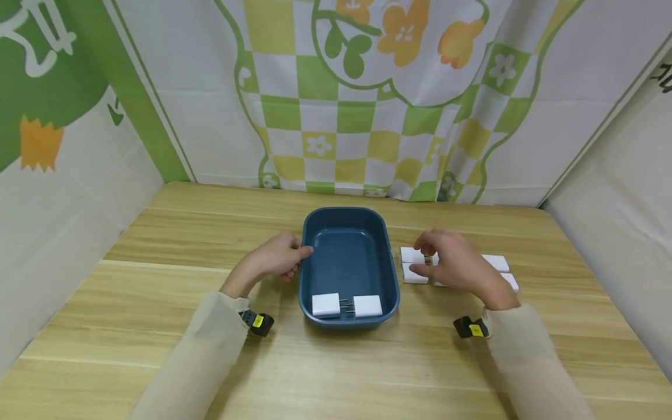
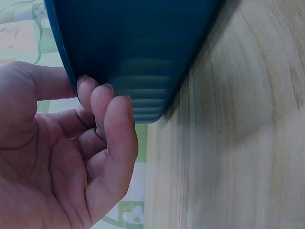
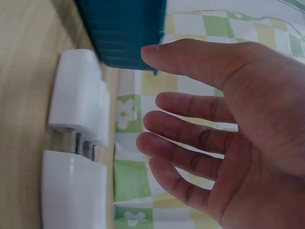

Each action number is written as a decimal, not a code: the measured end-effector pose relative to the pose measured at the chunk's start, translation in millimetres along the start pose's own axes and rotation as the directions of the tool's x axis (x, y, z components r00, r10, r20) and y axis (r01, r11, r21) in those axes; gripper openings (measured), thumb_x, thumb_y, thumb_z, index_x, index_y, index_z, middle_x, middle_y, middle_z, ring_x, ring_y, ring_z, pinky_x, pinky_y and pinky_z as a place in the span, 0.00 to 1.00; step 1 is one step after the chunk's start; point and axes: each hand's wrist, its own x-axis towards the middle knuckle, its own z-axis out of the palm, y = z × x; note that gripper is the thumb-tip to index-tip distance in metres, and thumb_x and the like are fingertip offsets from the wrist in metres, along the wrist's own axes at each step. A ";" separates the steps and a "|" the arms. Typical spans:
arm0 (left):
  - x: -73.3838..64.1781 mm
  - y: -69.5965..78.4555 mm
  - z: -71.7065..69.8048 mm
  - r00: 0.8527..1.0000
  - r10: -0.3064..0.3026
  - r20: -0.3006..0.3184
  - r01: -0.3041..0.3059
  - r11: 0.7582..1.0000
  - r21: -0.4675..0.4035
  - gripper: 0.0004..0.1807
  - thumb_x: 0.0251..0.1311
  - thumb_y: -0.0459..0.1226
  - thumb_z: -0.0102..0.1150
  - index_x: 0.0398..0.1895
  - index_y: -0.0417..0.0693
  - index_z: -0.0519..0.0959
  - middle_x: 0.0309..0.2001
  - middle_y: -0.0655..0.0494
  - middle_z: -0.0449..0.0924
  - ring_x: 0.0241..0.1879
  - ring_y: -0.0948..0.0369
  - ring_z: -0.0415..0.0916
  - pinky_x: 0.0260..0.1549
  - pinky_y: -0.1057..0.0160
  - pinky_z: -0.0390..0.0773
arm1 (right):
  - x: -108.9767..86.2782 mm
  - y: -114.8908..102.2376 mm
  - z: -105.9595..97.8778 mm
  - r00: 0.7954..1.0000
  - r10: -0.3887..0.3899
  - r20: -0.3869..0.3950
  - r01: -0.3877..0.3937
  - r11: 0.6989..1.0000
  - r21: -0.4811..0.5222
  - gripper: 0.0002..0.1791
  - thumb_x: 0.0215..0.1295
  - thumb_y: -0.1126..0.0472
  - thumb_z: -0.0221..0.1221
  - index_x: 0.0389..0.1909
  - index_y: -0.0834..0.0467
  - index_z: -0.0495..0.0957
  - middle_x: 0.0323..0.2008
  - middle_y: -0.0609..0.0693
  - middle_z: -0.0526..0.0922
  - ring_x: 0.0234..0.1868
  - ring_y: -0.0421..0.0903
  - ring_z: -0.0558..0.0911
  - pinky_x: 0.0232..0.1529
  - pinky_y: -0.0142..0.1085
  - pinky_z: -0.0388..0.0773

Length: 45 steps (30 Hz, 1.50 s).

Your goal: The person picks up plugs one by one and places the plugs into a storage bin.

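Observation:
A dark blue plastic bin stands on the table between both hands. My left hand grips its left rim, thumb over the edge and curled fingers against the outer wall. Inside the bin's near end lie two white charger plugs, prongs facing each other. To the right of the bin, more white charger plugs lie in two rows, partly hidden by my right hand. That hand hovers over them with thumb and loosely bent fingers apart, holding nothing; metal prongs show between two plugs in the right wrist view.
The wooden table extends around the bin. A patterned curtain hangs behind its far edge, with white cloth walls on the sides. Both wrists wear black straps with small cameras.

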 end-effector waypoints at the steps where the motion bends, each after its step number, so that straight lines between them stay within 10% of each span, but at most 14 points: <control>1: -0.1 0.0 0.2 1.000 0.000 0.002 0.000 1.000 -0.001 0.25 0.78 0.39 0.48 0.16 0.44 0.70 0.16 0.54 0.70 0.15 0.62 0.68 0.22 0.61 0.80 | -0.2 0.1 1.4 1.000 0.007 0.008 -0.007 1.000 -0.007 0.19 0.58 0.56 0.73 0.45 0.63 0.82 0.38 0.54 0.83 0.41 0.54 0.82 0.44 0.48 0.79; 45: 0.4 -0.6 0.4 1.000 -0.019 -0.005 0.019 1.000 0.017 0.24 0.78 0.40 0.48 0.18 0.43 0.71 0.17 0.54 0.70 0.16 0.62 0.69 0.24 0.60 0.81 | 2.6 -1.6 27.1 0.993 0.004 0.120 0.008 0.995 -0.098 0.19 0.54 0.60 0.76 0.45 0.61 0.84 0.39 0.50 0.79 0.37 0.46 0.77 0.39 0.43 0.77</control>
